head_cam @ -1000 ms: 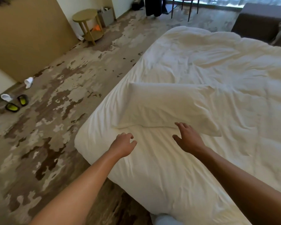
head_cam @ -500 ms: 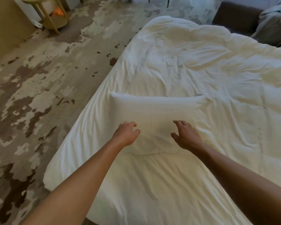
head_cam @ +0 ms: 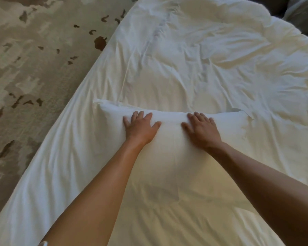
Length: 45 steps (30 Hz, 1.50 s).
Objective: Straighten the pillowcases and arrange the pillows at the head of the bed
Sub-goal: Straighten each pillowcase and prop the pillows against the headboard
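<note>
A white pillow (head_cam: 171, 150) in a white pillowcase lies across the near part of the bed (head_cam: 194, 71), its long side running left to right. My left hand (head_cam: 140, 128) rests flat on the pillow's far edge, fingers spread. My right hand (head_cam: 201, 129) lies flat beside it, a little to the right, fingers spread too. Both palms press down on the pillow and grip nothing. My forearms cover part of the pillow's near half. Only this one pillow is in view.
A rumpled white duvet (head_cam: 229, 55) covers the bed beyond the pillow. Patterned beige and brown carpet (head_cam: 30, 64) runs along the bed's left side. A dark piece of furniture (head_cam: 302, 16) shows at the top right corner.
Both hands moved forward from the bed's near edge onto the pillow and now lie flat on its far edge. The view has tilted down and come closer to the bed.
</note>
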Each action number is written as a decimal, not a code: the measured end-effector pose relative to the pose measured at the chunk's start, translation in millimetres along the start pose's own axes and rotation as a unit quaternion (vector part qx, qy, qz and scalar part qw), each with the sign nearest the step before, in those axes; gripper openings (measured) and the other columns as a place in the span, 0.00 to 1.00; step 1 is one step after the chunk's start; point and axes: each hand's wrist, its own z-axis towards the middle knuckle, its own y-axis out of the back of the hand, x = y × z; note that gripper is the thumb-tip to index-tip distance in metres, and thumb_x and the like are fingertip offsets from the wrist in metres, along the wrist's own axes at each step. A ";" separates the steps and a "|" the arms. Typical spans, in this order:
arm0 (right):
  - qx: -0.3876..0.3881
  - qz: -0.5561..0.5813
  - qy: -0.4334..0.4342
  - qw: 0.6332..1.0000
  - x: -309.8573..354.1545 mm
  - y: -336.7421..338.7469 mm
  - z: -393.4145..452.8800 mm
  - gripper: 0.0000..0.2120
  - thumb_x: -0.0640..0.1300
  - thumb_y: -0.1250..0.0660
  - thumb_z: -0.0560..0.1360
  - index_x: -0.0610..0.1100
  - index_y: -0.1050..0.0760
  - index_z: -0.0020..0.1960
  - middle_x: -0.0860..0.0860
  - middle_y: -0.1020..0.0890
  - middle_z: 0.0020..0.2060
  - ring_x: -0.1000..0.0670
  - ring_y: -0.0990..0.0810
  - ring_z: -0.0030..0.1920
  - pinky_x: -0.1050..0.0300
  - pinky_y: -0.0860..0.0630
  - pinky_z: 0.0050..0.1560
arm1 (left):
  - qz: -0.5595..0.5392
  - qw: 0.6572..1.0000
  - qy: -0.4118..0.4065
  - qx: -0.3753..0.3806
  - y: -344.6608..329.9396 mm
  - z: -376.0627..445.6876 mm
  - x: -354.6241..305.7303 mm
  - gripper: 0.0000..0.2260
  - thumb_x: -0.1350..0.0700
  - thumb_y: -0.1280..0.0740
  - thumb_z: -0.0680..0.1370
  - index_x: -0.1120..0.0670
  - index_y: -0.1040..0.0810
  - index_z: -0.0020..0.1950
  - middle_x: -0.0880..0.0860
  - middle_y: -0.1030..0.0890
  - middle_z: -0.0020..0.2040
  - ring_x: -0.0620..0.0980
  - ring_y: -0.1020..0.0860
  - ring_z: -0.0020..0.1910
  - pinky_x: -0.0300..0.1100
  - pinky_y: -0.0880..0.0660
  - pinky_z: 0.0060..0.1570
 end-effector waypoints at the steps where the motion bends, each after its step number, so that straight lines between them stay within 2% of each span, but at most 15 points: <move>1: -0.001 0.002 0.001 1.000 -1.1 -1.3 13.1 0.32 0.65 0.53 0.84 0.50 0.39 0.82 0.46 0.37 0.82 0.45 0.41 0.83 0.40 0.48 0.82 | 0.001 1.000 0.000 0.001 -2.2 13.2 -1.1 0.31 0.31 0.51 0.80 0.44 0.37 0.80 0.52 0.38 0.81 0.54 0.45 0.81 0.66 0.56 0.76; 4: -0.012 0.017 -0.003 1.000 -9.5 -3.1 48.9 0.32 0.64 0.51 0.84 0.49 0.37 0.82 0.46 0.31 0.80 0.44 0.35 0.80 0.41 0.41 0.81 | -0.001 1.000 0.009 0.007 -8.3 49.5 -4.6 0.32 0.30 0.51 0.79 0.45 0.30 0.76 0.51 0.30 0.76 0.54 0.37 0.78 0.66 0.55 0.76; 7: -0.024 0.008 -0.009 1.000 -23.0 -10.5 73.1 0.33 0.65 0.49 0.83 0.48 0.35 0.81 0.46 0.28 0.78 0.43 0.30 0.77 0.43 0.38 0.79 | 0.002 1.000 0.013 0.021 -15.4 82.2 -9.6 0.32 0.30 0.49 0.77 0.46 0.26 0.73 0.52 0.25 0.73 0.55 0.31 0.74 0.62 0.48 0.75; 11: -0.010 -0.023 -0.010 1.000 -33.0 -41.8 72.1 0.35 0.67 0.52 0.82 0.50 0.40 0.83 0.47 0.34 0.81 0.46 0.39 0.82 0.43 0.48 0.83 | 0.019 0.999 -0.008 0.033 -24.4 112.4 -17.8 0.32 0.30 0.45 0.76 0.48 0.24 0.71 0.52 0.24 0.71 0.57 0.29 0.71 0.61 0.38 0.71; 14: -0.026 -0.026 -0.017 0.999 -38.4 -61.2 55.5 0.36 0.68 0.57 0.82 0.51 0.43 0.84 0.47 0.39 0.83 0.46 0.45 0.84 0.43 0.54 0.83 | 0.035 0.998 -0.021 0.046 -35.9 112.7 -23.9 0.32 0.30 0.47 0.76 0.47 0.25 0.71 0.53 0.24 0.71 0.57 0.30 0.71 0.62 0.40 0.71; 16: -0.040 -0.029 -0.021 0.999 -40.3 -66.9 43.2 0.37 0.68 0.59 0.82 0.51 0.45 0.84 0.46 0.41 0.84 0.46 0.46 0.84 0.43 0.55 0.84 | 0.046 0.997 -0.023 0.049 -41.8 103.9 -25.6 0.32 0.30 0.48 0.76 0.47 0.26 0.71 0.53 0.24 0.70 0.57 0.29 0.71 0.63 0.40 0.71; 22: -0.068 -0.028 -0.022 0.997 -38.1 -73.0 -5.6 0.36 0.67 0.60 0.83 0.50 0.47 0.85 0.45 0.42 0.84 0.44 0.47 0.84 0.42 0.56 0.84 | 0.081 0.996 -0.029 0.036 -36.4 55.2 -31.2 0.31 0.29 0.47 0.77 0.49 0.28 0.71 0.55 0.26 0.67 0.57 0.28 0.68 0.58 0.32 0.65; 26: -0.068 -0.016 -0.033 0.997 -40.4 -68.9 -53.4 0.35 0.68 0.58 0.83 0.51 0.47 0.85 0.45 0.40 0.84 0.41 0.39 0.81 0.42 0.44 0.81 | 0.114 0.993 -0.036 0.014 -31.2 2.7 -46.1 0.30 0.30 0.47 0.78 0.49 0.26 0.69 0.56 0.25 0.65 0.57 0.28 0.66 0.58 0.32 0.64; 29: -0.059 -0.007 -0.039 0.997 -43.2 -57.4 -89.2 0.36 0.70 0.54 0.81 0.53 0.46 0.84 0.46 0.37 0.83 0.39 0.29 0.73 0.40 0.32 0.71 | 0.133 0.990 -0.040 -0.007 -24.4 -41.2 -59.2 0.29 0.31 0.46 0.78 0.49 0.26 0.69 0.55 0.25 0.63 0.57 0.28 0.65 0.58 0.31 0.63; 31: -0.039 0.012 -0.030 0.999 -49.5 -41.3 -106.0 0.40 0.73 0.52 0.78 0.54 0.48 0.84 0.47 0.39 0.83 0.37 0.27 0.68 0.40 0.28 0.66 | 0.142 0.989 -0.040 -0.011 -17.3 -69.8 -66.0 0.28 0.32 0.46 0.78 0.49 0.26 0.69 0.55 0.25 0.63 0.57 0.28 0.64 0.57 0.30 0.63; 35: -0.009 0.062 -0.004 0.998 -72.2 -2.3 -127.5 0.48 0.78 0.43 0.73 0.57 0.54 0.84 0.46 0.46 0.85 0.34 0.24 0.70 0.39 0.22 0.62 | 0.125 0.992 -0.030 0.001 0.0 -125.2 -74.5 0.26 0.34 0.43 0.78 0.49 0.26 0.68 0.55 0.25 0.63 0.57 0.28 0.64 0.60 0.30 0.64; 37: -0.003 0.046 0.003 0.999 -82.9 14.2 -136.5 0.50 0.79 0.43 0.72 0.57 0.54 0.85 0.46 0.45 0.84 0.34 0.23 0.70 0.39 0.22 0.62 | 0.122 0.992 -0.032 0.006 7.3 -150.4 -79.8 0.26 0.35 0.42 0.79 0.49 0.26 0.69 0.55 0.26 0.63 0.57 0.29 0.65 0.61 0.30 0.64; 41: -0.030 -0.006 0.032 0.999 -90.7 29.0 -165.3 0.50 0.80 0.42 0.70 0.53 0.47 0.83 0.45 0.31 0.74 0.37 0.20 0.63 0.42 0.19 0.55 | 0.137 0.990 -0.033 0.007 13.1 -201.7 -88.6 0.25 0.36 0.40 0.79 0.49 0.25 0.68 0.54 0.26 0.63 0.57 0.30 0.66 0.57 0.28 0.62; 43: -0.049 -0.028 0.043 0.998 -92.7 30.9 -183.2 0.48 0.81 0.43 0.69 0.51 0.37 0.79 0.44 0.26 0.67 0.39 0.22 0.62 0.43 0.22 0.56 | 0.144 0.989 -0.031 0.009 11.5 -225.8 -91.7 0.24 0.36 0.40 0.78 0.49 0.25 0.68 0.54 0.26 0.63 0.56 0.30 0.67 0.56 0.28 0.62; 45: -0.069 -0.066 0.065 0.993 -94.6 31.9 -202.0 0.46 0.82 0.45 0.67 0.50 0.25 0.69 0.45 0.23 0.60 0.41 0.25 0.60 0.44 0.26 0.58 | 0.154 0.988 -0.027 0.014 9.2 -247.7 -93.8 0.24 0.37 0.40 0.78 0.48 0.26 0.68 0.53 0.26 0.64 0.55 0.31 0.68 0.56 0.29 0.62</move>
